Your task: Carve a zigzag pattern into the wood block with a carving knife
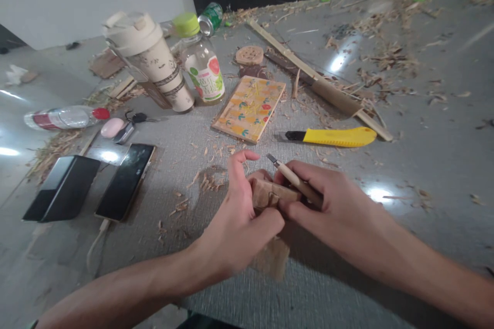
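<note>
Low in the middle of the head view, my left hand is closed around a small brown wood block, its index finger raised and bent away. My right hand grips a carving chisel with a pale wooden handle, its metal tip pointing up and left, clear of the block. The right fingertips also touch the block's right end. Dark marks or cuts show on the block's near face. Below the hands lies another brown wood piece, partly covered by the left hand.
Beyond the hands lie a yellow utility knife and a patterned board. Farther back are long wood strips, a green-capped bottle and a cream tumbler. At left are a phone and a black folded device. Shavings litter the table.
</note>
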`<state>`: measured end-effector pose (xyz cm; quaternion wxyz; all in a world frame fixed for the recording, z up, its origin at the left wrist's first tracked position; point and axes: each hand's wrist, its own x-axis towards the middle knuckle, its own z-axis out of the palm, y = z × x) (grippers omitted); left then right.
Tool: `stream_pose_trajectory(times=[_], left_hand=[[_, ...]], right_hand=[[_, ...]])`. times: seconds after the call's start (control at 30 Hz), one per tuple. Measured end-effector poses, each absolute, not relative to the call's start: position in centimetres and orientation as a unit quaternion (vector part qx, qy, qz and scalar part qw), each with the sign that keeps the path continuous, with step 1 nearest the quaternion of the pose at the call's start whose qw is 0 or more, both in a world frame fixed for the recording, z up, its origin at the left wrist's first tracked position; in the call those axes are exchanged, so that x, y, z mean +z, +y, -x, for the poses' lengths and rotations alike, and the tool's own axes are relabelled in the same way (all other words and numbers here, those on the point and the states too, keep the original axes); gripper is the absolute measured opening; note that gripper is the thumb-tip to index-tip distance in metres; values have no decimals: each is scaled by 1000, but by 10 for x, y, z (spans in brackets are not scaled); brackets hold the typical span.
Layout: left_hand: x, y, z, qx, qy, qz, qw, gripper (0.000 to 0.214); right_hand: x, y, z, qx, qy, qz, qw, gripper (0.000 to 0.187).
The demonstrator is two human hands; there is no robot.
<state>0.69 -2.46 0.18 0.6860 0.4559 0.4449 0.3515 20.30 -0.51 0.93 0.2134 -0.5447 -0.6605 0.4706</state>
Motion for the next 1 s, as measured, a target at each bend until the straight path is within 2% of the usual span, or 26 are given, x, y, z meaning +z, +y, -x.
stream_pose_trajectory(times=[0.13, 0.3, 0.43, 0.7, 0.87, 1.0], left_hand=[[3, -24, -4, 345, 446, -437, 701, 62], [1, -18, -5, 381, 447, -380, 715, 38], [6, -16, -9, 384, 463, -387, 699, 30], [3, -15, -5, 377, 476, -379, 699, 34], [0, -13, -6, 380, 477, -316, 727, 41], [0, -14, -7, 370, 464, -259, 762, 49]], right_hand=[[8, -6, -203, 471, -663, 544, 207, 21], [8, -4, -203, 472, -649, 557, 214, 19], [7, -3, -206, 446, -660, 567, 210, 18], [10, -2, -208, 418, -682, 569, 193, 14], [13, 1, -206, 387, -698, 559, 225, 6], [9, -2, -205, 429, -665, 565, 233, 10]])
